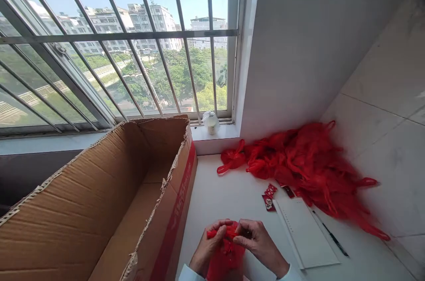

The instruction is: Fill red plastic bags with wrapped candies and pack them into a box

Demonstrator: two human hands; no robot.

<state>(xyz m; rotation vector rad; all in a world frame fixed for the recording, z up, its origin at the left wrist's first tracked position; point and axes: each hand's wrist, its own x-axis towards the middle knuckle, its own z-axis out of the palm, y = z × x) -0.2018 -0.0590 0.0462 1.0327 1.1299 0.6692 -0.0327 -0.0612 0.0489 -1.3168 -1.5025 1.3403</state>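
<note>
A thin red plastic bag (227, 256) hangs between my two hands at the bottom middle, over the white tabletop. My left hand (207, 245) is closed on a bunched part of the bag, thumb on top. Opposite it, my right hand (260, 245) pinches the bag's upper edge between thumb and fingertips. What the bag holds, if anything, cannot be made out. Beyond my hands to the right lies a big heap of similar red plastic bags (299, 157), with handle loops sticking out.
A large open cardboard box (166, 223) with ragged edges stands on the left. Right of my hands lie a white notebook (307, 232), a dark pen (330, 234) and small red packets (269, 197). A small knotted clear bag (210, 122) sits on the sill by the barred window.
</note>
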